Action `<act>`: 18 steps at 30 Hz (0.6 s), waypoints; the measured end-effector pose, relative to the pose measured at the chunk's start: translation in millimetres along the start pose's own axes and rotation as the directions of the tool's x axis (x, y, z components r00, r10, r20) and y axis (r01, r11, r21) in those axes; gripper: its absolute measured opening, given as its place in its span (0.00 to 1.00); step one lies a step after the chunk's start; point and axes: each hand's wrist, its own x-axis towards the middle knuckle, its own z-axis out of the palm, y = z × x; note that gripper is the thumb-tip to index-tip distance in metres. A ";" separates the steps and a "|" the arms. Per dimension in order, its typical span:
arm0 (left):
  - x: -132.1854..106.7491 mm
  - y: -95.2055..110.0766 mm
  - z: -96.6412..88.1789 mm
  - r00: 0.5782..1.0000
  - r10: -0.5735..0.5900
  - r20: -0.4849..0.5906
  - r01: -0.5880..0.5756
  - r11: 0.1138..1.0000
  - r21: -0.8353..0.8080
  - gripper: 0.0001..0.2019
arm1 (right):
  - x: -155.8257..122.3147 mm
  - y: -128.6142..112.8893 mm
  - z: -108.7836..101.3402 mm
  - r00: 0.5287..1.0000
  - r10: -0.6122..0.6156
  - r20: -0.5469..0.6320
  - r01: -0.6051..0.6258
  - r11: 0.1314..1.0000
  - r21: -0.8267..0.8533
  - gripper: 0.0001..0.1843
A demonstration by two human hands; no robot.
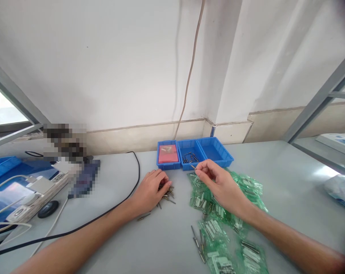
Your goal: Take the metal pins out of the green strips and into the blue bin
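My left hand (150, 190) rests on the grey table (289, 182), fingers curled down over a small pile of thin metal pins (167, 194). My right hand (216, 182) is raised a little above the table and pinches one small metal pin (193, 167) between thumb and forefinger, close to the front of the middle blue tray (190, 154). That tray holds several dark pins. Under my right hand and forearm lies a heap of green plastic bags (229, 236) with metal parts inside.
Three blue trays stand in a row at the wall; the left one (168, 154) holds a red packet, the right one (215, 151) looks bare. A black cable (132, 190) curves across the table. A power strip (38, 194) and blue bins lie far left. Loose pins (197, 241) lie near the bags.
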 end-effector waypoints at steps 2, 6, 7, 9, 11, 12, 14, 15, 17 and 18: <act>0.3 0.6 -0.2 1.000 -0.002 0.006 0.002 1.000 0.002 0.10 | -3.4 2.1 0.4 0.995 -0.099 0.010 0.100 0.981 -0.167 0.08; 1.1 0.6 -0.4 1.000 -0.001 0.013 0.001 1.000 0.006 0.10 | -8.9 1.7 0.3 0.956 -0.274 0.107 0.294 0.869 -0.398 0.06; 1.2 0.4 -0.4 1.000 0.000 0.015 0.000 1.000 0.010 0.10 | -9.1 0.8 0.3 0.950 -0.290 0.118 0.312 0.858 -0.407 0.06; 1.3 -0.2 -0.2 1.000 0.003 0.018 -0.003 1.000 0.020 0.10 | -7.9 -0.8 0.5 0.956 -0.271 0.113 0.293 0.880 -0.372 0.06; 1.1 -0.7 -0.1 1.000 0.010 0.020 -0.011 1.000 0.027 0.11 | -4.7 -1.3 0.7 0.975 -0.205 0.087 0.221 0.937 -0.271 0.06; 0.9 -0.9 0.0 1.000 0.014 0.021 -0.015 1.000 0.028 0.11 | -2.5 -0.8 0.7 0.984 -0.160 0.073 0.172 0.963 -0.208 0.06; 0.5 -1.1 0.1 1.000 0.017 0.021 -0.018 1.000 0.025 0.11 | 2.1 1.5 0.1 0.996 -0.072 0.054 0.076 0.994 -0.077 0.08; 0.3 -1.0 0.1 1.000 0.016 0.021 -0.016 1.000 0.022 0.11 | 4.4 3.0 -0.4 0.998 -0.032 0.051 0.032 0.999 -0.012 0.09; 0.0 -0.7 0.1 1.000 0.010 0.023 -0.010 1.000 0.018 0.11 | 8.5 6.1 -1.9 0.999 0.027 0.036 -0.030 0.995 0.092 0.10; 0.0 -0.4 0.0 1.000 0.008 0.023 -0.008 1.000 0.016 0.11 | 10.3 7.4 -2.7 0.999 0.042 0.024 -0.044 0.992 0.122 0.10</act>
